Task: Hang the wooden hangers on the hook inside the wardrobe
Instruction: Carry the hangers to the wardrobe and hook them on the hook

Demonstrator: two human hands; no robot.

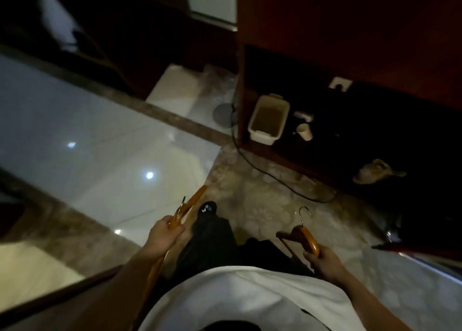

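No writing is readable. The room is dim, with glossy pale floor tiles (100, 130) and a dark red cabinet (350, 30) holding a tub (268, 119) and cup (305, 131). The left hand (162, 235) grips one hanger (191, 203); the right hand (325, 259) grips another hanger (306, 238), both low by the legs.

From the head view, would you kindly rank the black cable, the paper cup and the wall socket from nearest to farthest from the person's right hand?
Measured from the right hand:
1. Black cable, on the patterned floor, up and slightly left of the hand.
2. Paper cup, on the dark shelf beside the beige tub.
3. Wall socket, highest, on the cabinet's back wall.
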